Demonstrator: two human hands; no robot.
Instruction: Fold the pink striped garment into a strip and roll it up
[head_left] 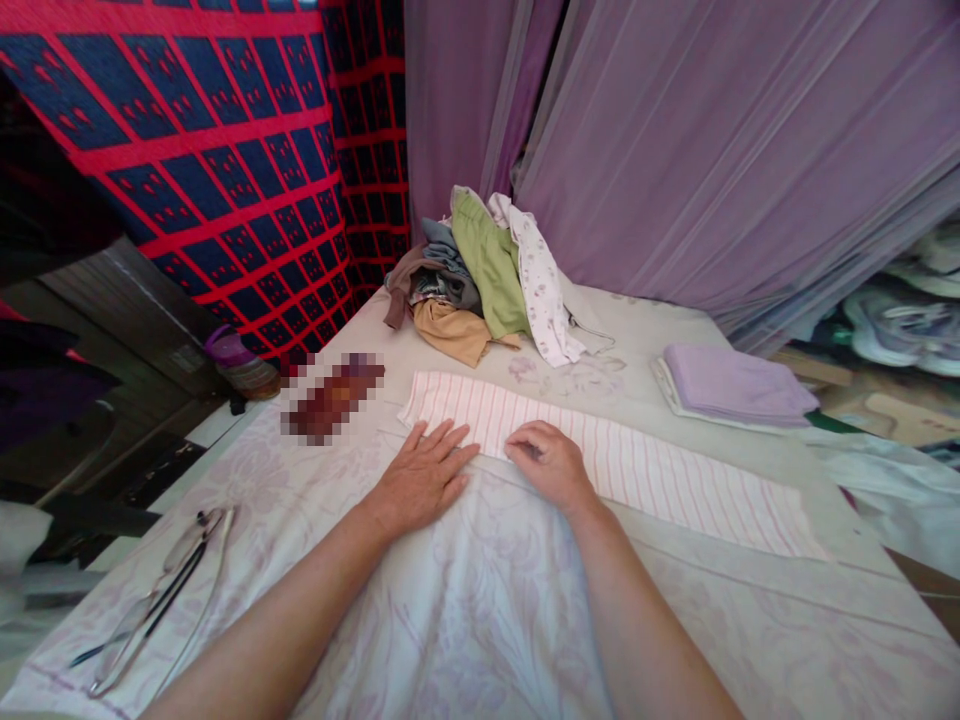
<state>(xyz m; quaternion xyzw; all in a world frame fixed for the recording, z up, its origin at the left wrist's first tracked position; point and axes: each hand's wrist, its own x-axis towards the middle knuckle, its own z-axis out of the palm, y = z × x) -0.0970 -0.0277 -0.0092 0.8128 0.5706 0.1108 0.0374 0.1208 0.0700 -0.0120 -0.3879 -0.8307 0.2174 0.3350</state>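
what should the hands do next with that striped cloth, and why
Probably fold the striped cloth across its length. It lies as a long, flat strip on the bed sheet, with the left hand spread flat at its near edge and the right hand pinching that edge. A folded purple cloth already sits to the right, while a heap of clothes waits behind.

A purple curtain (pixel 712 140) hangs behind the bed (pixel 465 620); a red-and-blue patterned cloth (pixel 210 150) (grid-like) covers the left wall.

A heap of crumpled clothes (pixel 480 275) sits at the far end — a folded lilac stack (pixel 731 388) lies right. Clothes hangers (pixel 161 590) rest near left.
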